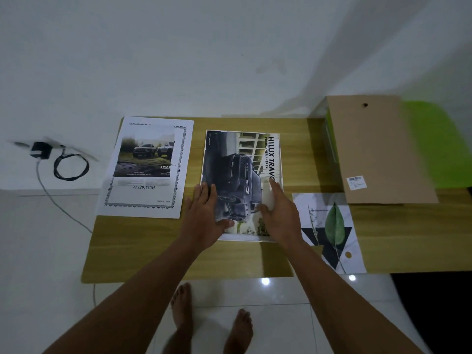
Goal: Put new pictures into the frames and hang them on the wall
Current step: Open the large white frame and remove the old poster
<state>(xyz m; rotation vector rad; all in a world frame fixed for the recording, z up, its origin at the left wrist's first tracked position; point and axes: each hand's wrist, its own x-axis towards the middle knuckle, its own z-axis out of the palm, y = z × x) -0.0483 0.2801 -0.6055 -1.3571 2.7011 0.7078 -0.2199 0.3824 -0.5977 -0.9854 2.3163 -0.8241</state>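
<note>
A dark truck picture (240,175) with "HILUX" lettering lies in a white frame (280,159) in the middle of the wooden table (143,246). My left hand (204,215) rests flat on the picture's near left part, fingers straight. My right hand (279,213) lies on its near right part, fingers spread and touching the paper. A paper insert (148,167) with two off-road cars and "21x29.7CM" lies to the left. A leaf picture (332,231) lies to the right.
A brown cardboard backing board (375,149) with a small hole and a sticker lies at the back right, over something green (431,144). A black charger with a coiled cable (69,167) sits on the floor at left. White wall behind; my bare feet (212,320) on the tiles below.
</note>
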